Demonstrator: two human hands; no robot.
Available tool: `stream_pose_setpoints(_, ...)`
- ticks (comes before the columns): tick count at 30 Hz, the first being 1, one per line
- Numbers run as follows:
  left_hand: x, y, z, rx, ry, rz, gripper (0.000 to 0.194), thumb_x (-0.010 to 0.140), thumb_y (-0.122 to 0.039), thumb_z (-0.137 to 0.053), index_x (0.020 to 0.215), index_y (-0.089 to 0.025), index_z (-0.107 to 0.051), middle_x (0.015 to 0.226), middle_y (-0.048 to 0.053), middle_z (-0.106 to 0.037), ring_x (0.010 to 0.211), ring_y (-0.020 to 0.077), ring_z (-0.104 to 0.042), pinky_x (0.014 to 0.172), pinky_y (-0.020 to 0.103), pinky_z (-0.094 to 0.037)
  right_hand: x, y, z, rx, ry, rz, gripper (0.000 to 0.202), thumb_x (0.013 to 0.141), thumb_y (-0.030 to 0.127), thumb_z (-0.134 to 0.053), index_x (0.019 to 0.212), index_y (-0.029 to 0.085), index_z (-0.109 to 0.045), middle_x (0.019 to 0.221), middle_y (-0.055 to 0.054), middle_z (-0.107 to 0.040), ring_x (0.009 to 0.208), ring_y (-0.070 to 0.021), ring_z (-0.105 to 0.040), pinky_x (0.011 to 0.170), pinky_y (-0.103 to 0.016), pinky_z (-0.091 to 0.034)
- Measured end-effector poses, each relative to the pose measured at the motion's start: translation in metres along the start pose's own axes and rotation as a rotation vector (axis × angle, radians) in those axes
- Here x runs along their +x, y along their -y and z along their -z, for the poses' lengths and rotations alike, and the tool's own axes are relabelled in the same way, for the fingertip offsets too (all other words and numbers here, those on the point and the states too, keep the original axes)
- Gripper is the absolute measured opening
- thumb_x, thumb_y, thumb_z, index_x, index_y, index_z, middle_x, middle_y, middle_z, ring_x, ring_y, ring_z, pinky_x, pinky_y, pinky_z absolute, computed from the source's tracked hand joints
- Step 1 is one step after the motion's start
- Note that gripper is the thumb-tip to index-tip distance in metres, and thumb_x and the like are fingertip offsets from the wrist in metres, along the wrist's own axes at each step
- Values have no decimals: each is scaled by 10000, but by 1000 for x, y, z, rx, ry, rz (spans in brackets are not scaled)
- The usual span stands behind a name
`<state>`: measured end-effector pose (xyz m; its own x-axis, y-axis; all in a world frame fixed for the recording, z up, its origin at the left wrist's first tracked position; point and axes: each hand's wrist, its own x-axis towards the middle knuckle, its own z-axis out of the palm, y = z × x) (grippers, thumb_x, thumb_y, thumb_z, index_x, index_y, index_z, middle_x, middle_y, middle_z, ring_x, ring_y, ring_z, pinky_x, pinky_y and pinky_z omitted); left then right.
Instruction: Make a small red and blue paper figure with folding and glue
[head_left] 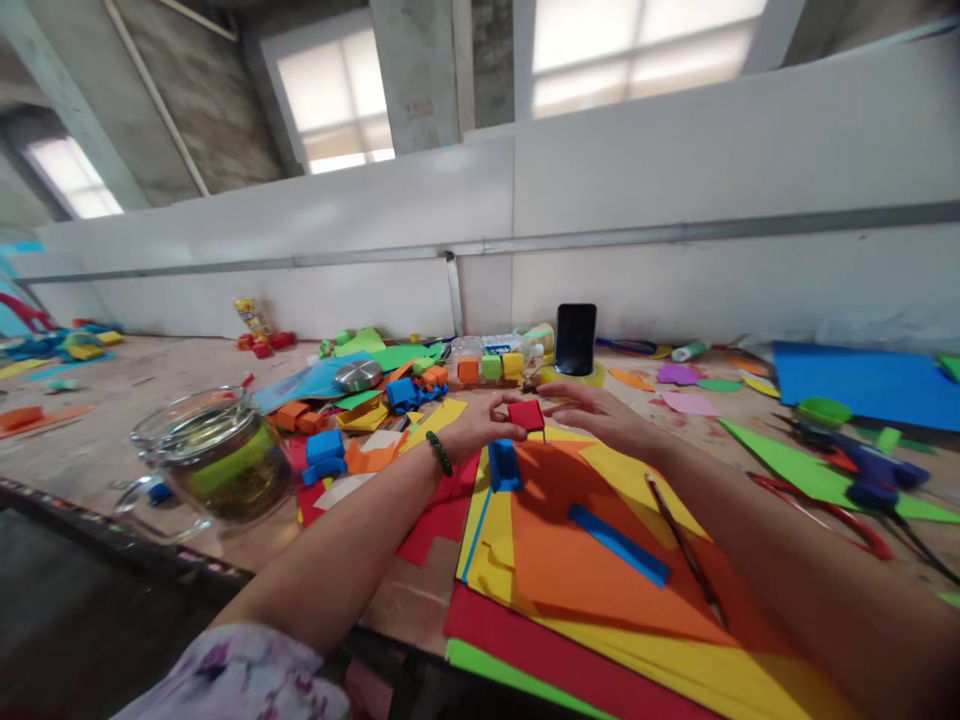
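Observation:
My left hand [484, 420], with a dark green bead bracelet [439, 453] at the wrist, pinches a small red foam or paper box [526, 416] between thumb and fingers. Just to its right, my right hand [592, 412] holds its fingers apart and stretched toward the box; whether they touch it is unclear. Under the left hand stands a folded blue piece [505, 467]. Below both hands lies an orange sheet [585, 580] on yellow sheets, carrying a blue strip [619, 545] and a pencil [686, 550].
A glass mug of tea [217, 465] stands at left, near the table edge. Small coloured boxes [324, 455] and scraps lie behind it. A phone [575, 340] leans upright on a tape roll [592, 377]. Red-handled scissors [825, 510] and a blue glue gun [881, 470] lie right.

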<state>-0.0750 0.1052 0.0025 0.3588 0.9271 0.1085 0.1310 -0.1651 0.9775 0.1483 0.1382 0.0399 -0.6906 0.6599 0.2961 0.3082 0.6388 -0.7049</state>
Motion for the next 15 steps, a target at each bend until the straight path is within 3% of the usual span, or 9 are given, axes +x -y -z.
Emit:
stream_pose_setpoints(5,-3,-9,-4,-88,31,-21,463,646,-169,-734,1079,-157,-571,931,67,-689,859,182,-667,807,312,-511,-5,24,-13,-261,-13,63,621,731,284,-671,1321,171,-513,1338,-145,-556,1176,-298,-565,999,-460,-455)
stream_pose_setpoints(12,-1,-7,-13,-39,59,-99,407,631,-97,-691,1029,-171,-647,1031,46,-665,896,169,-634,837,297,-496,-10,37,-35,-585,-70,89,444,712,144,-600,1156,152,-596,1079,-144,-629,1050,-329,-563,867,-459,-467)
stream_pose_setpoints(15,0,-6,-16,-8,64,-123,376,634,-61,-666,991,-175,-677,1012,37,-675,920,176,-624,843,289,-488,-10,37,-34,-638,-52,104,396,735,131,-583,1129,170,-602,1056,-118,-649,1011,-289,-586,841,-395,-467)
